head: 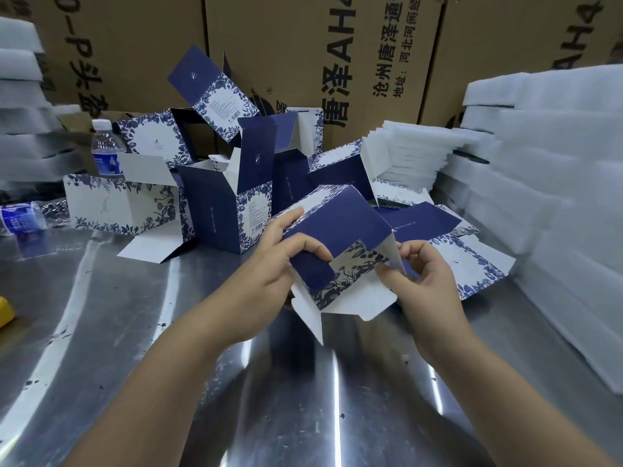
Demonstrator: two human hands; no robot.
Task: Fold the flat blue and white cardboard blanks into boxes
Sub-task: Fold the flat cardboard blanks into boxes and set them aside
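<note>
I hold a half-formed blue and white box above the metal table, its open end tilted toward me. My left hand grips its left side, thumb pressing a dark blue flap down. My right hand pinches a thin flap at the box's right corner. White flaps hang loose below. Flat blanks lie just right of my hands. Several folded boxes with raised lids stand and lean in a pile behind.
Stacks of white foam sheets fill the right side, more rise at far left. Large brown cartons wall off the back. A water bottle stands at back left, another lies on its side. A yellow object sits at the left edge.
</note>
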